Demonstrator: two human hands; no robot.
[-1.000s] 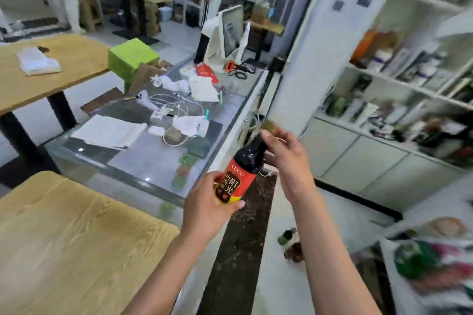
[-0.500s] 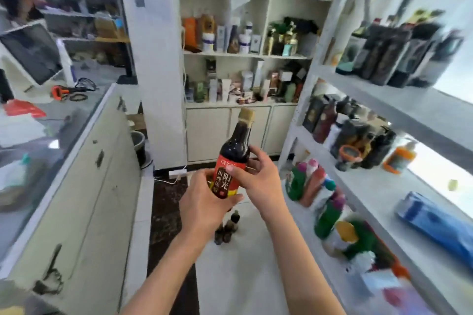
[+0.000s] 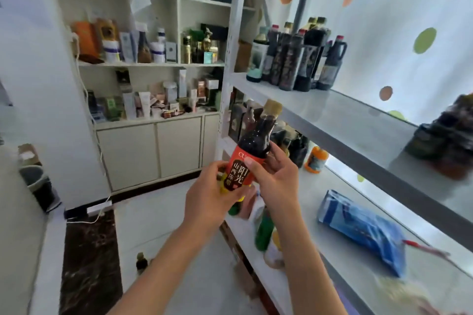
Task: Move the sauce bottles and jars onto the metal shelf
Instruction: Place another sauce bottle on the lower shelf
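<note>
In front of the grey metal shelf unit [image 3: 320, 120], at chest height: dark glass sauce bottle with red-and-yellow label and tan cap [image 3: 252, 146], tilted slightly right, not yet on any tier. Left hand [image 3: 207, 202] wrapped round the lower body of the bottle from below; right hand [image 3: 275, 176] curled round the labelled middle, thumb across the label — both closed on the bottle, neither free. Judged partly done: a cluster of tall dark bottles with red and tan caps [image 3: 294, 59] already upright at the far end of the upper tier, further dark bottles [image 3: 245, 117] standing behind the held one on the tier below. Left to do, as judged: placement of the held bottle, then collection of the small dark bottles on the floor [image 3: 141, 262]; number remaining elsewhere not visible. Lower tier also loaded with an orange-capped container [image 3: 316, 160], a green plastic bottle [image 3: 263, 229] and a blue plastic packet lying flat [image 3: 363, 227]; ample bare surface on both tiers. Room: narrow aisle, pale tiled floor, white cabinet with open shelves of boxes and cosmetics [image 3: 153, 64] at the far wall, dark waste bin [image 3: 38, 184] at left.
</note>
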